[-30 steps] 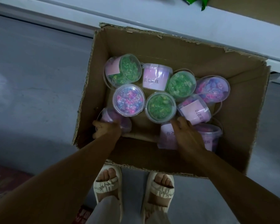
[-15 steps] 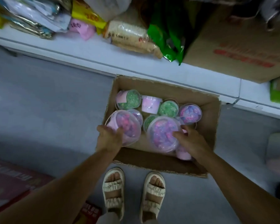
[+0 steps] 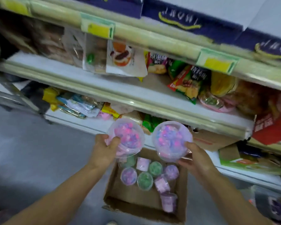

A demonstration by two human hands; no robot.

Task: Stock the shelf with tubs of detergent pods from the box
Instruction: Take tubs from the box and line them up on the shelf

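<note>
A tub of pink pods (image 3: 126,137) is gripped by the left hand (image 3: 106,147); beside it, a second tub (image 3: 172,140) is gripped by the right hand (image 3: 195,158). Both are held above the cardboard box (image 3: 131,196), below the shelf (image 3: 113,93).

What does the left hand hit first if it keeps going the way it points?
The left hand holds a tub and points up toward the shelves. Straight on, the tub would likely meet the snack packets on the lowest shelf, or the shelf edge above; depth is unclear.
</note>
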